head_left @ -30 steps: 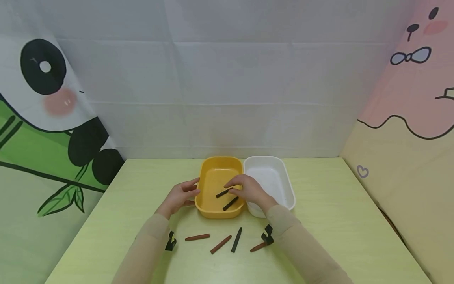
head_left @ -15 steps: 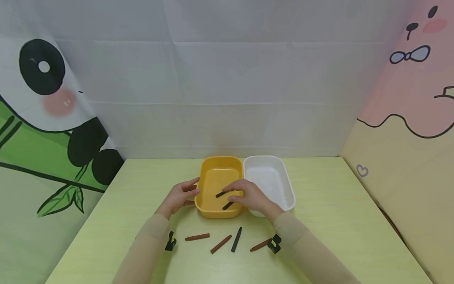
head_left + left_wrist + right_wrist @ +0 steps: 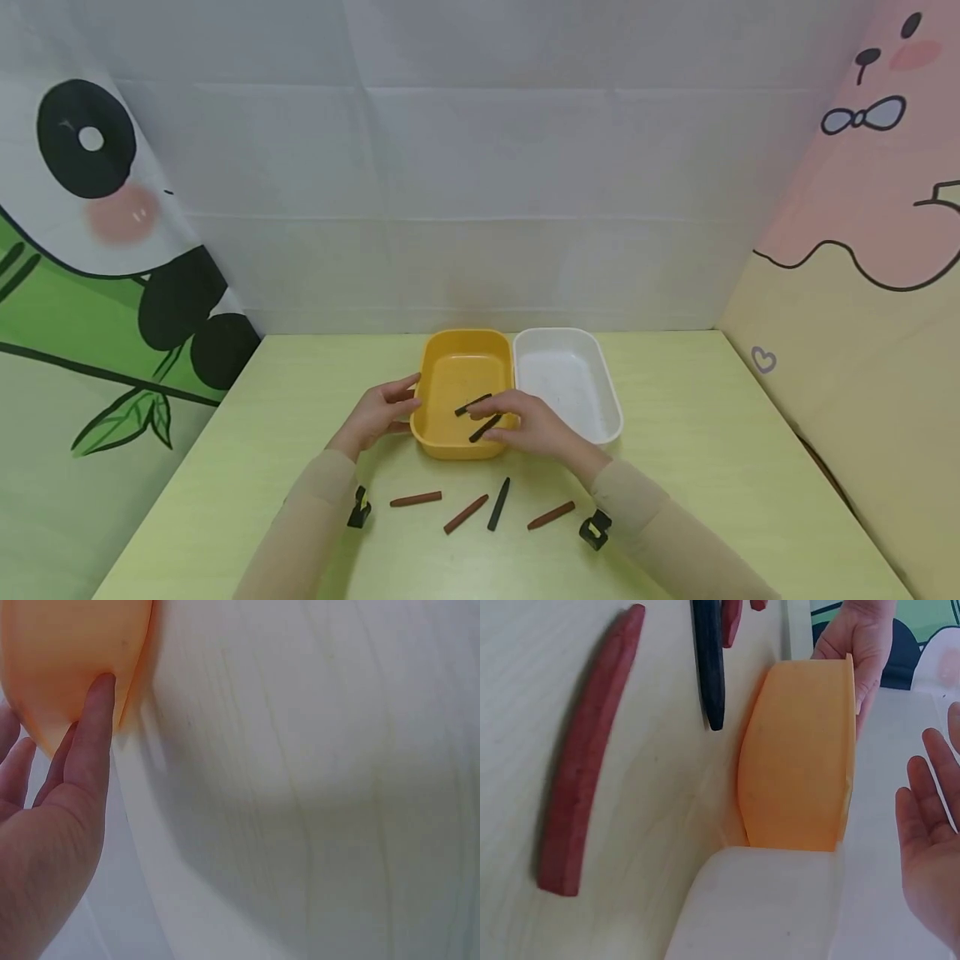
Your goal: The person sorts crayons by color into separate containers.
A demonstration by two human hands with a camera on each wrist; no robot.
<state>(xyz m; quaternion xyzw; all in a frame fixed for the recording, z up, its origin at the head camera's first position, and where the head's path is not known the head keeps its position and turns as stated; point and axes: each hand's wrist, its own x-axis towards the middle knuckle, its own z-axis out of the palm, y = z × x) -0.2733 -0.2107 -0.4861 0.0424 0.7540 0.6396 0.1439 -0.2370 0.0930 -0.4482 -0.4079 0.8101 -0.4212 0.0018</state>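
Observation:
A yellow plastic tray (image 3: 465,371) stands at the back of the table with two black crayons in it, one crayon (image 3: 462,409) behind the other crayon (image 3: 484,429). My left hand (image 3: 377,417) rests straight fingers against the tray's left outer wall; in the left wrist view a fingertip (image 3: 101,694) touches that wall. Above the tray's front right part is my right hand (image 3: 534,427), thumb and forefinger apart, overlapping both crayons in the head view. The right wrist view shows its fingers (image 3: 922,795) extended beyond the tray's rim, nothing between them.
A white tray (image 3: 570,379) stands against the yellow one's right side, under my right wrist. In front lie three reddish-brown crayons, at left (image 3: 416,499), middle (image 3: 466,514) and right (image 3: 551,515), plus a black crayon (image 3: 498,503). A pale cloth wall (image 3: 480,208) closes the back.
My right hand has drawn back toward the front right, away from the rear black crayon, which stays in the tray. My left hand keeps its place.

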